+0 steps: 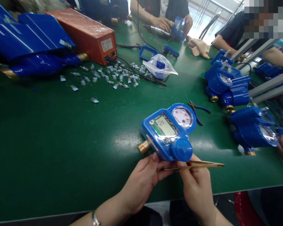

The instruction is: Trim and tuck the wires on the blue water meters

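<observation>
A blue water meter [163, 136] with a lit digital display and a round dial lies tilted on the green table in front of me. Its brass pipe end [143, 147] points to the lower left. My left hand [145, 177] is closed at the meter's near edge, thumb against the casing, its fingertips partly hidden. In my right hand [198, 182] are brass-coloured tweezers [208, 164], pinched between thumb and fingers. Their thin end points left, close to my left fingers. Cutting pliers [198, 111] with blue handles lie just beyond the dial.
Several more blue meters [252, 128] stand on the right, and a large one [35, 47] at the far left. An orange box [89, 34] with cables sits behind many small loose parts [110, 73] and a plastic bag [159, 66]. Co-workers' hands [163, 23] work across the table.
</observation>
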The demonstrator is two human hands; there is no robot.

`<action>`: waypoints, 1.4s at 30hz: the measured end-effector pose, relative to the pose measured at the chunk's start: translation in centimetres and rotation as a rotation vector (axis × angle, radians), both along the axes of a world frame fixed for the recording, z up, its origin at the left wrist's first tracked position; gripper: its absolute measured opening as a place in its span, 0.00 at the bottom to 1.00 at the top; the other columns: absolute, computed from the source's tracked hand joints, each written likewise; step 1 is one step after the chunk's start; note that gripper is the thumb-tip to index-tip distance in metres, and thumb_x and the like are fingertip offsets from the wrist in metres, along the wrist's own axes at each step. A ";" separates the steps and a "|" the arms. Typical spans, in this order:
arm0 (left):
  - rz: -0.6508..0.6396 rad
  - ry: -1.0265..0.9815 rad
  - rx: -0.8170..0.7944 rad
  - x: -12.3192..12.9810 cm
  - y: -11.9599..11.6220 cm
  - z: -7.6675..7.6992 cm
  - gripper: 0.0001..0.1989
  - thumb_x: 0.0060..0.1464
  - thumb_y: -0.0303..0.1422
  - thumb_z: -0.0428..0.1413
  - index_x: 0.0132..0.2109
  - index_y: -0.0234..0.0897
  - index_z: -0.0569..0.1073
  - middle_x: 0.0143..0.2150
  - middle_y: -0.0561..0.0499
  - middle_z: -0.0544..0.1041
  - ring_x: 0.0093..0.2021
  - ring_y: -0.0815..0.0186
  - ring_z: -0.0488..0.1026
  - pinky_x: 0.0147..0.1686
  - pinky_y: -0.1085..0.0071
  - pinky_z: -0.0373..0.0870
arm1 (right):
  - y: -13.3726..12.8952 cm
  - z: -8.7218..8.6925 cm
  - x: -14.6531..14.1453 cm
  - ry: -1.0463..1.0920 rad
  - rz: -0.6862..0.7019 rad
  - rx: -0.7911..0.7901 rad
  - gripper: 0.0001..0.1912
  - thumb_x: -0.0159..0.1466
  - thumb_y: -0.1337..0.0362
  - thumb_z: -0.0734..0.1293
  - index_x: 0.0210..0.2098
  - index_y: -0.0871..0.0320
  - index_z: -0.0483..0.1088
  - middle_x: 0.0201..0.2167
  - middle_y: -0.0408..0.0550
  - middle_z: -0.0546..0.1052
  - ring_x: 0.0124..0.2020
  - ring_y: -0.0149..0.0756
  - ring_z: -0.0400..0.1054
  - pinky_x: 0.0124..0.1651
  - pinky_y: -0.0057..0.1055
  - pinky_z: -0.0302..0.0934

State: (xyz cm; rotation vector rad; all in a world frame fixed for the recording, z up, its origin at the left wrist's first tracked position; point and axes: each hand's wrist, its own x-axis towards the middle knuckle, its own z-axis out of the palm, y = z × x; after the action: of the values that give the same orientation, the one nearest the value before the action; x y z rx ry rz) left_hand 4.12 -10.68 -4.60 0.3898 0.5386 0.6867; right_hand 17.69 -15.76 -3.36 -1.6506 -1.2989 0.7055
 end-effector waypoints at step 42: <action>-0.029 -0.080 -0.053 -0.3 0.5 -0.5 0.15 0.62 0.35 0.49 0.37 0.31 0.77 0.35 0.45 0.78 0.36 0.63 0.75 0.39 0.70 0.71 | 0.0 2.3 -1.4 -0.550 0.103 0.186 0.05 0.62 0.72 0.61 0.36 0.60 0.69 0.25 0.47 0.73 0.26 0.34 0.67 0.28 0.29 0.60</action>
State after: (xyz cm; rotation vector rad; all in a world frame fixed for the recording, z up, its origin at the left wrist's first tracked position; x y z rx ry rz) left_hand 3.77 -10.16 -5.08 0.3184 0.4737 0.6559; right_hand 16.32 -15.79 -1.10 -1.6914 -1.7841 0.1738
